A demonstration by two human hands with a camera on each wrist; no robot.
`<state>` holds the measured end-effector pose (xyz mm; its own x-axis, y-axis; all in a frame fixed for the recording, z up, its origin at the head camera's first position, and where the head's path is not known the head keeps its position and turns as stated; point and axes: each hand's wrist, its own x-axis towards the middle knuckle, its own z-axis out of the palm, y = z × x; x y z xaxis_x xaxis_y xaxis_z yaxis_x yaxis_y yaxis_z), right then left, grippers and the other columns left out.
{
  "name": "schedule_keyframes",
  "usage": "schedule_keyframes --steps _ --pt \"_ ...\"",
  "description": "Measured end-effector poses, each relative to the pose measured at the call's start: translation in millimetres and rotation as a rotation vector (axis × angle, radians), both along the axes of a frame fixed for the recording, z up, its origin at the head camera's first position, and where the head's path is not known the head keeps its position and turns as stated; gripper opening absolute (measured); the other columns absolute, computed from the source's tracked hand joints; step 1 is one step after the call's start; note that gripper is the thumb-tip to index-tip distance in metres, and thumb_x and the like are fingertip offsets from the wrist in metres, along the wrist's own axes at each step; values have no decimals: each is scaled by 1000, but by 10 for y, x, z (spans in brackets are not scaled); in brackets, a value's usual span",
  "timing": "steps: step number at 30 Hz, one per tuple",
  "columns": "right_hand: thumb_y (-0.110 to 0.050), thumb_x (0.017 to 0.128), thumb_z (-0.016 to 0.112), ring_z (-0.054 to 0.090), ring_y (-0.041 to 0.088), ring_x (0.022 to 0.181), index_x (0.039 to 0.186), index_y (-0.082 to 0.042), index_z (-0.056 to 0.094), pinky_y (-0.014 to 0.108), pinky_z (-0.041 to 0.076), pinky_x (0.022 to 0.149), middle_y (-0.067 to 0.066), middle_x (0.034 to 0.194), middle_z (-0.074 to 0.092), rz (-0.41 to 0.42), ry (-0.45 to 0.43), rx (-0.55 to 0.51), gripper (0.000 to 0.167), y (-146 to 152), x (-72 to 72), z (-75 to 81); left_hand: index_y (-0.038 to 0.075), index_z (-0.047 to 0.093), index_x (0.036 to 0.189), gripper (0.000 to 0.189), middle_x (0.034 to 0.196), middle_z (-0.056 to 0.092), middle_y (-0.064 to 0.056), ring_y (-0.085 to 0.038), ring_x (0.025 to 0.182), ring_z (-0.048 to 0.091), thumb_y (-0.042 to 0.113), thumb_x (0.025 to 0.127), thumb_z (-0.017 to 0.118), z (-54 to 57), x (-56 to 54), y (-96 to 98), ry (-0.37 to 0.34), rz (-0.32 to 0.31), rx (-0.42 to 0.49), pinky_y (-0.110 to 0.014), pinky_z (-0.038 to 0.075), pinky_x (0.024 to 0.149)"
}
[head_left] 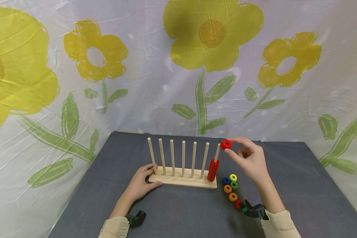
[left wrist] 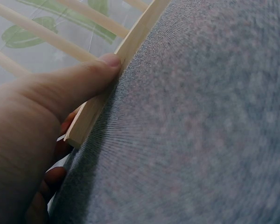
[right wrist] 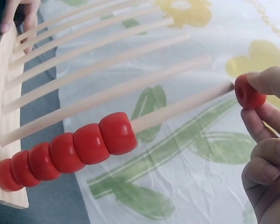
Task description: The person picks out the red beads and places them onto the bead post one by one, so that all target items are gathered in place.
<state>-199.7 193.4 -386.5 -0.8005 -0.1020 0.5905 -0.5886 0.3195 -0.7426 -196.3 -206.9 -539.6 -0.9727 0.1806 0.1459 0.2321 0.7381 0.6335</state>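
Observation:
A wooden peg rack [head_left: 178,180] with several upright pegs stands on the dark cloth. My left hand [head_left: 139,183] holds its left end, thumb [left wrist: 91,77] along the front edge and the other fingers behind. On the rightmost peg, several red beads [right wrist: 67,151] are stacked from the base up. My right hand [head_left: 250,160] pinches one red bead [right wrist: 248,92] between thumb and fingertips. That bead is beside the top of the rightmost peg [right wrist: 186,105], its hole partly facing the peg; whether they touch I cannot tell.
Right of the rack lie loose beads: a yellow one [head_left: 233,178], a blue one [head_left: 226,180], a green one [head_left: 233,185], two orange ones [head_left: 233,197] and a red one [head_left: 238,205] partly behind the right wrist's camera strap. A flower-printed curtain [head_left: 148,99] hangs behind the table.

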Motion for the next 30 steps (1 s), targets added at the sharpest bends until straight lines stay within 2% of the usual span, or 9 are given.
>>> schedule_keyframes --steps 12,19,30 --pt "7 87 83 24 10 43 119 -5 78 31 23 38 8 71 42 19 4 13 35 -71 -62 45 7 62 150 75 155 55 -14 -40 146 47 40 88 89 -2 -1 -1 4 5 3 -62 42 117" --pt "6 88 83 24 9 42 118 -7 79 32 22 38 6 70 43 24 8 20 33 -106 -85 29 7 63 149 74 154 56 -15 -41 145 48 36 87 90 -12 9 4 26 6 6 -63 43 115" --pt "3 90 83 24 9 43 118 -9 79 32 22 38 3 66 41 27 -22 26 31 -120 -103 -22 8 61 151 74 156 54 -14 -40 147 46 38 88 89 -16 -11 -10 -6 -4 18 -62 41 117"
